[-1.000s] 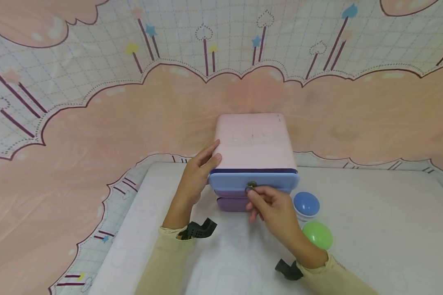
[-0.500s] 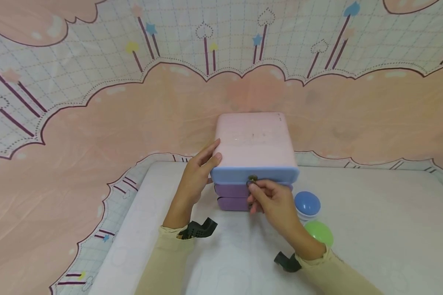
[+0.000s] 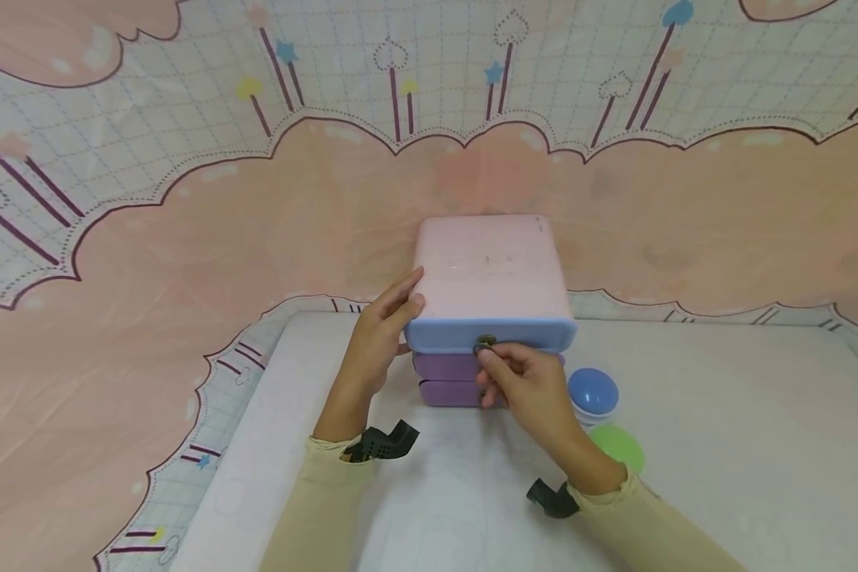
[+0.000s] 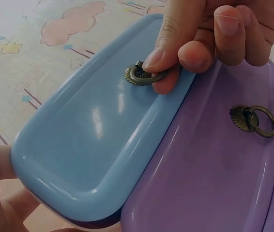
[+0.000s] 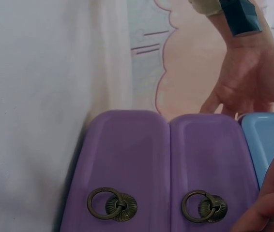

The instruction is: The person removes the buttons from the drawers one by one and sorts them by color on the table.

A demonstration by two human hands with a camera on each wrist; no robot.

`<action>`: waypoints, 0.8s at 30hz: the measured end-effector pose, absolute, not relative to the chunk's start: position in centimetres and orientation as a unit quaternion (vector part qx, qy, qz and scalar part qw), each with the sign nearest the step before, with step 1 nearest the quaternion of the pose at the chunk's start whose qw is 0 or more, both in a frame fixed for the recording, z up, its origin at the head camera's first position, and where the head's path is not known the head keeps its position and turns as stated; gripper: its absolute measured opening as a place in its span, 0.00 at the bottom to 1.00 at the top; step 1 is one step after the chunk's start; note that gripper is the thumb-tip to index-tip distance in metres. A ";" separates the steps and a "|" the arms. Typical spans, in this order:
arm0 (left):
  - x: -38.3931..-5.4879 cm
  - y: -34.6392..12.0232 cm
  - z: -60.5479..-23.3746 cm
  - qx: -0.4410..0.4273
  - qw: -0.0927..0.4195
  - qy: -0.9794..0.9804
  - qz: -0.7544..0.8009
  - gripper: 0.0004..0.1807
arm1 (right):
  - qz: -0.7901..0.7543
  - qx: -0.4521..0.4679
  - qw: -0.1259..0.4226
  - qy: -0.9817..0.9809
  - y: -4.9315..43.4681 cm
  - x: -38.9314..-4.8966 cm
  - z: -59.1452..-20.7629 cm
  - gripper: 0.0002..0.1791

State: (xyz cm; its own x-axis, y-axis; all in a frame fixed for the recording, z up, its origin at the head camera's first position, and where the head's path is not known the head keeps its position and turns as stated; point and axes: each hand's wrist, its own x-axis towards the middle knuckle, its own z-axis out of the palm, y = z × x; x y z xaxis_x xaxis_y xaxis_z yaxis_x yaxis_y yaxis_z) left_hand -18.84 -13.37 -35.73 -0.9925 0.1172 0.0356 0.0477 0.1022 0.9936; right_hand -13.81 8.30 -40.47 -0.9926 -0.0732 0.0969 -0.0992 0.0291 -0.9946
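Note:
A small drawer box with a pink top [image 3: 489,266] stands on the white table. Its blue top drawer front [image 3: 439,338] lies nearly flush, a dark strip showing at one end in the left wrist view. My right hand [image 3: 536,389] pinches that drawer's bronze ring pull [image 4: 133,77] between thumb and forefinger. Against the box's left side rests my left hand [image 3: 373,342], its fingers fairly straight and the thumb by the top edge. Under the blue drawer sit two purple drawer fronts [image 3: 443,367], each with a hanging ring pull [image 5: 122,208].
Right of the box are a blue round thing with a white lower part [image 3: 593,391] and a green round thing [image 3: 620,446], partly hidden by my right forearm. A patterned peach-and-white cloth [image 3: 293,214] hangs behind the table [image 3: 722,445].
The blue drawer has moved inward with my right hand on its ring, and the dark gap below the pink top is gone in the head view. My left hand stays on the side.

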 end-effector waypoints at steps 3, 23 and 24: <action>-18.9 -13.4 -35.7 0.054 0.026 0.741 0.669 0.27 | 0.690 0.058 0.008 -0.721 8.3 -13.9 -40.4 0.13; -18.8 -13.4 -35.7 0.055 0.027 0.743 0.666 0.27 | 0.646 0.063 -0.025 -0.760 9.6 -13.1 -41.7 0.13; -18.9 -13.4 -35.7 0.055 0.027 0.744 0.666 0.27 | 0.645 0.063 -0.026 -0.761 9.7 -13.1 -41.9 0.14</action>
